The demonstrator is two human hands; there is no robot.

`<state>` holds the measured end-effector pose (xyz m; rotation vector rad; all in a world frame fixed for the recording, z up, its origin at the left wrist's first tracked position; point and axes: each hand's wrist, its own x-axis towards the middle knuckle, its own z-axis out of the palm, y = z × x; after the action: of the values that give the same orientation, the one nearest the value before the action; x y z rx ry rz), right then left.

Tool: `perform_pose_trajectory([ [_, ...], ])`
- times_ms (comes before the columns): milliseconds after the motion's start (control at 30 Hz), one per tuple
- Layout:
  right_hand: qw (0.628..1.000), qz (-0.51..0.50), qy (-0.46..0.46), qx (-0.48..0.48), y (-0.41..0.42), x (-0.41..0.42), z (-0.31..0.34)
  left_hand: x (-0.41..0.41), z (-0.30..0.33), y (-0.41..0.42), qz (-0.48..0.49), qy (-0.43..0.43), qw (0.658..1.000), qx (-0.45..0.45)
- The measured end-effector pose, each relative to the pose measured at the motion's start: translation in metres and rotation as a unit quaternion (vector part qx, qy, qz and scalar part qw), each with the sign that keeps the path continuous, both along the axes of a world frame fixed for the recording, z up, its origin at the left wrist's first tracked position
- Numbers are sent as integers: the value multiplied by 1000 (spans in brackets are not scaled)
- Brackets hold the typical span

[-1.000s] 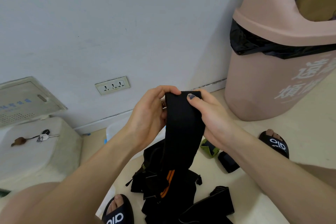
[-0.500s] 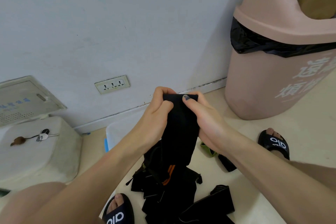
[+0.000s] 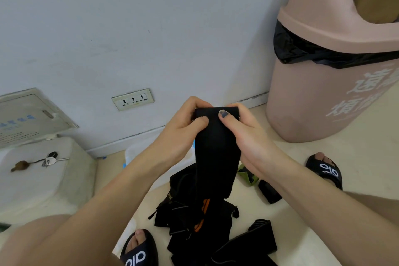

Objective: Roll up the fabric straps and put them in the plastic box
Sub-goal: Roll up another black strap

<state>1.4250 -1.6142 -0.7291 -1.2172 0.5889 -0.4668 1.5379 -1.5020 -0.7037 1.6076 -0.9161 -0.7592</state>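
Observation:
A wide black fabric strap (image 3: 217,153) hangs from both hands in the middle of the view. My left hand (image 3: 183,129) and my right hand (image 3: 244,134) pinch its top end, thumbs on the near face, with the end curled over. Its lower part drops into a pile of black straps (image 3: 194,218) with orange marks on the floor between my feet. Behind my left forearm shows a piece of the translucent plastic box (image 3: 133,153), mostly hidden. A green strap (image 3: 247,176) and a small black roll (image 3: 268,193) lie under my right wrist.
A large pink bin (image 3: 323,93) with a black liner stands at the right against the wall. At the left a white block (image 3: 41,170) carries keys (image 3: 50,160). A wall socket (image 3: 132,99) sits low on the wall. My slippered feet (image 3: 138,250) flank the pile.
Both hands have closed in on the strap's top end and curled it over; the strap now hangs narrower and a little lower than a second ago.

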Motion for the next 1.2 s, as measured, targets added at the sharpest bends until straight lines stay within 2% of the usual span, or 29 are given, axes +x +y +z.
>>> perform_pose_trajectory([
  [100,1000,17,-4,20,0,-1,3,-1,0,2,0,-30,999,-22],
  [333,996,50,-5,69,-1,2,5,-4,-3,-1,29,-42,998,-28],
  [600,998,32,-32,53,-4,4,1,-4,-9,-4,53,-61,996,-34],
  [800,999,0,-32,-27,-6,5,-3,-4,-8,-3,22,22,999,-10],
  [900,995,-3,-30,-92,-6,4,-5,-3,-10,-1,20,23,999,-17],
  [1000,993,6,-28,-114,-6,3,-5,-3,-7,0,27,16,999,-36],
  [1067,996,14,-27,-86,-8,3,-3,-1,-7,1,18,3,999,-47],
  [1200,998,49,-15,31,-13,1,2,0,-8,1,12,21,998,-66],
])
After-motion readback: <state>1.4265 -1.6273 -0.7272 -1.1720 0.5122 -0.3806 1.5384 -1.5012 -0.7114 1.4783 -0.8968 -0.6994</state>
